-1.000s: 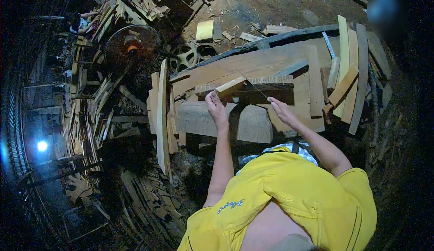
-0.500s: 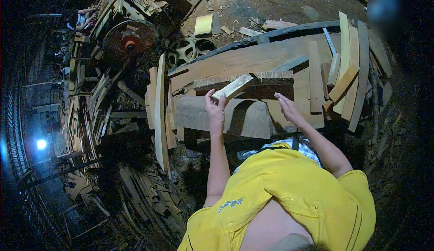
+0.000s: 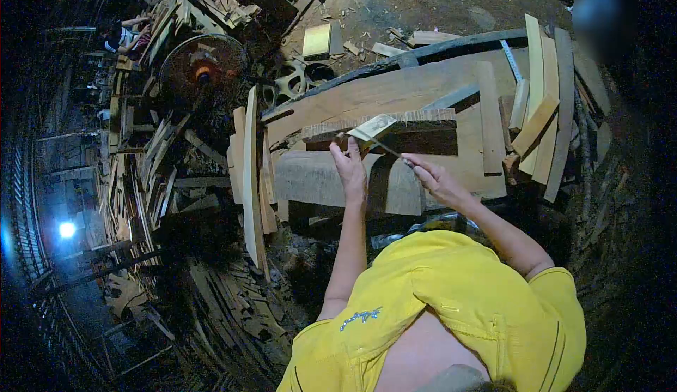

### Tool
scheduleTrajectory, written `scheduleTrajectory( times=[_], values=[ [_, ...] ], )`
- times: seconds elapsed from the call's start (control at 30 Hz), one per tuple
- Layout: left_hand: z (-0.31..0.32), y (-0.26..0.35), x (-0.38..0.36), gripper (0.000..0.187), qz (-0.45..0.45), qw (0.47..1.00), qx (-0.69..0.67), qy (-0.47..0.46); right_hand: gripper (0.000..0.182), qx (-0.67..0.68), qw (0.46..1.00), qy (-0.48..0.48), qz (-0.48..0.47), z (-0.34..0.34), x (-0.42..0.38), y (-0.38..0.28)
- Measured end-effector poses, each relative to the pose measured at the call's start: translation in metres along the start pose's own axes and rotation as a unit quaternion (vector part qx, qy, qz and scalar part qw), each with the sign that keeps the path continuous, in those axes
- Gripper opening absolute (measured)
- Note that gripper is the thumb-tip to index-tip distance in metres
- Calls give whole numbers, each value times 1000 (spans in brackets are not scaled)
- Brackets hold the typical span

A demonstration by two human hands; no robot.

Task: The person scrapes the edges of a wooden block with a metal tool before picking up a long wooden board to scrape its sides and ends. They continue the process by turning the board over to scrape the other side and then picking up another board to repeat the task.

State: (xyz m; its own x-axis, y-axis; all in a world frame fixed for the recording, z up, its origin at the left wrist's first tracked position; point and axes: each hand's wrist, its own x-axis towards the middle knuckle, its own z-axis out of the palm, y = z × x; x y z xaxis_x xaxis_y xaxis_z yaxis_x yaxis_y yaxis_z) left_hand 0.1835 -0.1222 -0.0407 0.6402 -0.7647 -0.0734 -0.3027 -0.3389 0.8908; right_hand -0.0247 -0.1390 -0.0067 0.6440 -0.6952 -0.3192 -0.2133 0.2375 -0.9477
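My left hand (image 3: 350,167) grips a short, pale wooden block (image 3: 374,125) by its near end, fingers around it and thumb on the side. Closed around a thin, narrow-bladed tool (image 3: 387,149), my right hand (image 3: 436,182) is to the right of the block. The tool's far end meets the block's near edge; its exact kind cannot be made out. Both hands are above a grey, broad wooden block (image 3: 307,177). Behind it a rough-edged dark beam (image 3: 430,115) lies across the wide wooden bench top (image 3: 331,105).
Long boards (image 3: 534,74) and a small blue-white rule (image 3: 510,59) lie at the bench's right. More boards (image 3: 250,180) stand at the left. Beyond are a caged fan (image 3: 203,71), a wooden block (image 3: 316,40) on the ground, and another person (image 3: 127,37) at far upper left.
My right hand has moved left toward the wooden block, bringing the thin tool against it. My left hand has shifted slightly right, and the block is turned with its pale face more upward.
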Motion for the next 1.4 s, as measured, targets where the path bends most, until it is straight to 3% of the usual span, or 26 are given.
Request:
scheduleTrajectory(
  times=[0.03, 0.17, 0.23, 0.33, 0.4, 0.43, 0.5, 0.53, 0.57, 0.6, 0.7, 0.77, 0.83, 0.9, 0.97, 1.03, 1.1, 1.13, 1.17, 1.23, 1.3, 1.33, 1.4],
  values=[
    [3, -7, 0, 67, -35, 999, 11, 37, 36, -1, 1000, 0, 0, -1, 1, 1],
    [2, -13, 3, 63, 27, 995, -94, 16, 37, -29, 1000, -1, -3, -4, 11, 27],
    [0, -8, 2, 60, 24, 994, -105, 11, 37, -5, 1000, 12, -1, -7, 14, 33],
    [-5, 6, -3, 55, 6, 998, -69, 12, 37, -80, 996, -32, -28, -7, 6, 12],
    [-1, 4, 0, 53, -5, 999, -27, 21, 40, -43, 996, 7, -77, -8, 21, 45],
    [3, -8, 2, 52, 19, 997, -75, 15, 40, -45, 996, 7, -78, -15, 29, 72],
    [2, -10, 4, 50, 44, 992, -118, 9, 42, -84, 990, 96, -54, -29, 40, 108],
    [-2, -5, 5, 48, -13, 985, -169, -5, 40, -102, 990, 93, 21, -32, 42, 112],
    [-5, -4, 2, 46, -74, 972, -220, -22, 40, -98, 991, 91, 24, -27, 40, 114],
    [-10, -6, 7, 42, -126, 939, -316, -59, 40, -127, 986, 103, 12, -27, 40, 113],
    [-18, 6, 2, 35, -199, 936, -285, -62, 39, -166, 972, 151, -74, -27, 37, 118],
    [-21, 4, 1, 29, -182, 953, -235, -57, 39, -91, 988, 125, -13, -26, 35, 116],
    [-23, 11, -1, 24, -17, 997, -49, -56, 39, -83, 989, 125, 14, -26, 31, 106],
    [-19, 5, -3, 23, -18, 993, -93, -74, 39, -78, 988, 126, 46, -28, 24, 87],
    [-10, -1, -5, 23, 87, 995, -11, -50, 37, -79, 990, 114, 18, -27, 19, 66],
    [-7, 6, -10, 26, 76, 990, -75, -89, 37, -87, 993, 78, 10, -24, 5, 21],
    [-7, -4, -10, 26, 144, 980, 118, -74, 36, -95, 994, 48, 0, -20, 2, 7],
    [-7, -9, -9, 29, 132, 979, 135, -81, 36, -116, 991, 45, -54, -19, 2, 9],
    [-6, -6, -10, 29, 131, 979, 134, -83, 36, -137, 984, 41, -107, -19, 2, 11],
    [-6, 0, -11, 30, 120, 987, 49, -91, 36, -128, 990, 20, -54, -24, 6, 29],
    [-10, 12, -15, 32, 122, 986, 55, -98, 35, -105, 985, 123, -61, -25, 17, 65],
    [-11, 14, -15, 31, 117, 987, 43, -102, 34, -119, 985, 114, -47, -26, 17, 70],
    [-14, 9, -17, 31, 104, 988, 34, -108, 35, -124, 987, 73, -65, -19, 2, 23]
  ],
)
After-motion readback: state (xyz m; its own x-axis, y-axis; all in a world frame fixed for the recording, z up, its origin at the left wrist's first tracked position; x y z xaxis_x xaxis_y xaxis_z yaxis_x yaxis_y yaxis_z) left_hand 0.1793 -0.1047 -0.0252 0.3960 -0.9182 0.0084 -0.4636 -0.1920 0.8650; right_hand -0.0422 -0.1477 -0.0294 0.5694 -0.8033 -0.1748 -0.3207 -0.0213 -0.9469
